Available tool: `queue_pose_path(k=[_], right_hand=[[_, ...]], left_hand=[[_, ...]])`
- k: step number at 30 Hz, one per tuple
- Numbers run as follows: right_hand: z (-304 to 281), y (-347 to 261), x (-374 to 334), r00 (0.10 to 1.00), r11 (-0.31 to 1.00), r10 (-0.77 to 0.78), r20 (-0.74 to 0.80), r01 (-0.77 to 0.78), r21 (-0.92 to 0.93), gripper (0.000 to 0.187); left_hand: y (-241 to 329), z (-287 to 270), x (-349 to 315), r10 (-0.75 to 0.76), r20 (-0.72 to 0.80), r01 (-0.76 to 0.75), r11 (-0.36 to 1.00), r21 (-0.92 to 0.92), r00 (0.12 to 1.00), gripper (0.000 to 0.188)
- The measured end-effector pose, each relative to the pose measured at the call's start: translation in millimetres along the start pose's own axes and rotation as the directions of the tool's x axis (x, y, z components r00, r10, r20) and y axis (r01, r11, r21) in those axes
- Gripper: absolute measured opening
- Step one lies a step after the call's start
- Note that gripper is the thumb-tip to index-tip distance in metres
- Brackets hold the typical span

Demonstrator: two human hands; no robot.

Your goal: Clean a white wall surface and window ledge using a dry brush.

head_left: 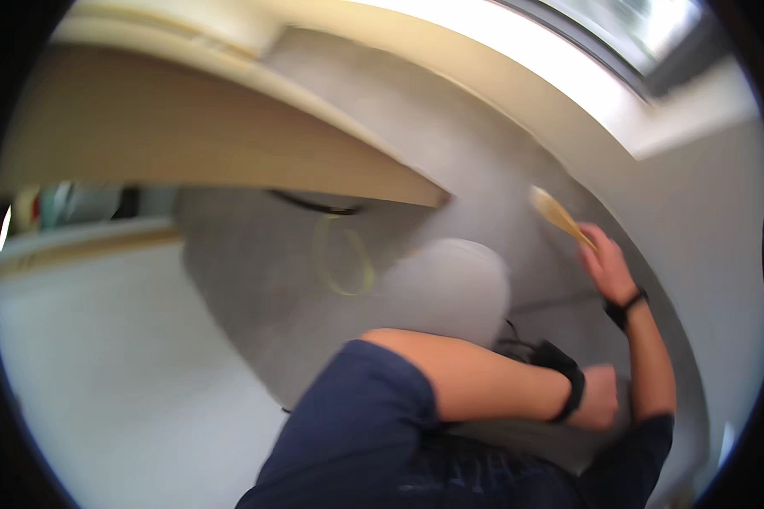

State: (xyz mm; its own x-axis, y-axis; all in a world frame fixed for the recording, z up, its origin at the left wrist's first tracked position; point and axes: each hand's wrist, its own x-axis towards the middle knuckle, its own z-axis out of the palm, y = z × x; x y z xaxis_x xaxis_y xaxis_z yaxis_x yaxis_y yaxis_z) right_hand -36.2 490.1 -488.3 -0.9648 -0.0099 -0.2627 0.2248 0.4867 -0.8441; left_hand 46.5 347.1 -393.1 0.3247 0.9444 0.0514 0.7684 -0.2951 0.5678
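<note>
My right hand [607,265] is at the right, its fingers closed round the thin end of a pale wooden spoon-shaped tool [556,212]. The tool's broad end points up and left, away from the hand; blur hides its finer shape. My left arm crosses in front of my body toward the right. At its end my left hand [597,399] is curled into a fist, below and apart from the right hand. Whatever the fist may hold is hidden. Both wrists wear black bands.
A rounded light grey seat [458,276] stands ahead of my left forearm. The wooden panel [229,140] juts in from the upper left. A yellowish loop [369,276] and dark cables [514,343] lie near the grey floor [255,280]. A white surface [102,356] fills the left; a wall [688,212] curves along the right.
</note>
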Motion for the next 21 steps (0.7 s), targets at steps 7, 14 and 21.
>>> queue_pose_path(k=[7, 14, 21], right_hand=[[-33.5, 65.3, -11.0, 0.983, 0.958, 0.16, -0.093, -0.177, -0.227, 0.022], [-29.6, 62.8, 15.4, 0.978, 0.79, 0.14, -0.154, -0.204, -0.578, 0.018], [-42.8, 81.5, 31.5, 0.989, 0.683, 0.149, -0.018, -0.116, -0.721, 0.016]], left_hand=[[37.3, -6.4, 22.2, 0.108, 0.008, -0.108, 0.994, 0.03, 0.994, 0.019], [15.2, 10.0, -0.4, 0.059, 0.055, -0.063, 0.995, 0.075, 0.997, 0.017], [8.3, -0.1, 0.7, 0.072, -0.01, -0.071, 0.991, 0.111, 0.997, 0.014]])
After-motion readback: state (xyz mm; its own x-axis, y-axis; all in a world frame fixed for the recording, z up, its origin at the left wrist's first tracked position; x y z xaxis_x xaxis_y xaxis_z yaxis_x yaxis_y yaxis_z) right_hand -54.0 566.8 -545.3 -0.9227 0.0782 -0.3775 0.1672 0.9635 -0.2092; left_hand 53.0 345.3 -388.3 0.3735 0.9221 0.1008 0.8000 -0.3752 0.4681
